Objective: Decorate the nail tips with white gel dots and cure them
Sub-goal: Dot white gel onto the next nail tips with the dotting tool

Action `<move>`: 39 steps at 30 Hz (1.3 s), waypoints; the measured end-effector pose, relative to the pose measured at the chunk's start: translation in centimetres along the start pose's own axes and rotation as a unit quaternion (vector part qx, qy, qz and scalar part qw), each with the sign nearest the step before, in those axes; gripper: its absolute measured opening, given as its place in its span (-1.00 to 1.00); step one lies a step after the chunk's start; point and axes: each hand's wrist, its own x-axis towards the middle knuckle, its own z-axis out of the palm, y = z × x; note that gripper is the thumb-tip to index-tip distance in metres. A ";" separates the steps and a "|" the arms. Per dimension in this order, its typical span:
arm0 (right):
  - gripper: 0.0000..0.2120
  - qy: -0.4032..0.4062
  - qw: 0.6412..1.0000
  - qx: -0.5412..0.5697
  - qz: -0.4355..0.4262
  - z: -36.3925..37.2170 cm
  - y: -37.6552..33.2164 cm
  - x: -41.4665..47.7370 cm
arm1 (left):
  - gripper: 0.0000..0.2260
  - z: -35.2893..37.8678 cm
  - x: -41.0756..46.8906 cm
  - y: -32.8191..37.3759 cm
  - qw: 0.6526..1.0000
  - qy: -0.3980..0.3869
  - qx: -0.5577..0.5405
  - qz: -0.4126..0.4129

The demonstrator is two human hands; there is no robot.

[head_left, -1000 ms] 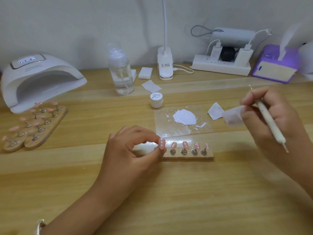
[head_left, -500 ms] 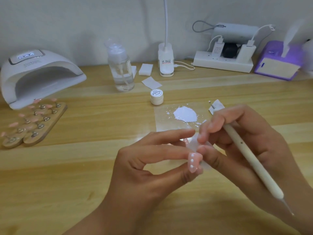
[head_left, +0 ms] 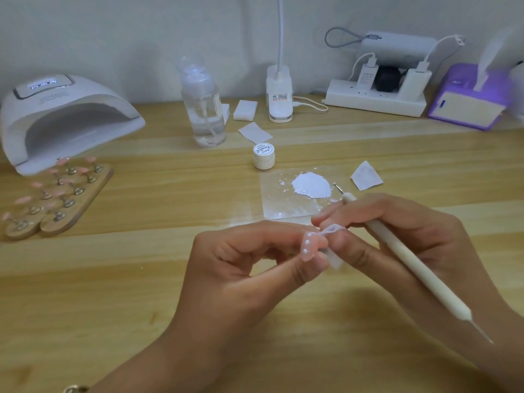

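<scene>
My left hand [head_left: 243,268] pinches a pink nail tip [head_left: 308,246] with several white dots, held up above the table. My right hand [head_left: 397,236] presses a small white wipe [head_left: 331,245] against the tip's edge and also holds the cream dotting pen [head_left: 416,268] across its fingers. A puddle of white gel [head_left: 312,188] lies on a clear sheet [head_left: 272,202]. The white gel pot [head_left: 264,156] stands behind it. The white curing lamp [head_left: 65,117] sits at the far left. The small holder strip is hidden behind my hands.
Wooden holders with pink nail tips [head_left: 56,199] lie in front of the lamp. A clear pump bottle [head_left: 204,106], lamp base [head_left: 279,95], power strip [head_left: 374,100], purple box [head_left: 467,106] and loose wipes [head_left: 365,177] line the back.
My left hand lifted one tip off the holder strip and brought it toward me. My right hand came in with the wipe and pen and now touches the tip's edge.
</scene>
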 end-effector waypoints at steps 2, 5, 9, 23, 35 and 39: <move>-0.87 -0.006 0.999 0.048 -0.014 0.1 0.0 0.0 | -0.90 0.0 0.0 0.0 1.000 -0.004 -0.002 0.005; -0.84 -0.031 0.994 0.100 -0.001 -0.1 0.1 0.1 | -0.90 0.0 -0.1 -0.1 1.000 -0.017 -0.016 0.003; -0.81 -0.093 0.989 0.110 0.038 -0.9 0.3 0.2 | -0.92 -0.1 0.0 -0.2 0.998 -0.009 -0.056 -0.018; -0.86 -0.041 0.997 0.063 -0.023 0.0 0.5 -0.1 | -0.91 0.4 -0.2 -0.1 0.990 -0.019 -0.128 -0.057; -0.92 0.000 0.998 -0.047 -0.043 0.4 -0.1 -0.5 | -0.95 0.0 -0.2 -0.5 0.990 0.067 0.115 0.046; -0.97 -0.009 0.997 -0.067 -0.039 0.6 -0.3 -0.6 | -0.94 -0.1 -0.1 -0.5 0.988 0.061 0.131 0.052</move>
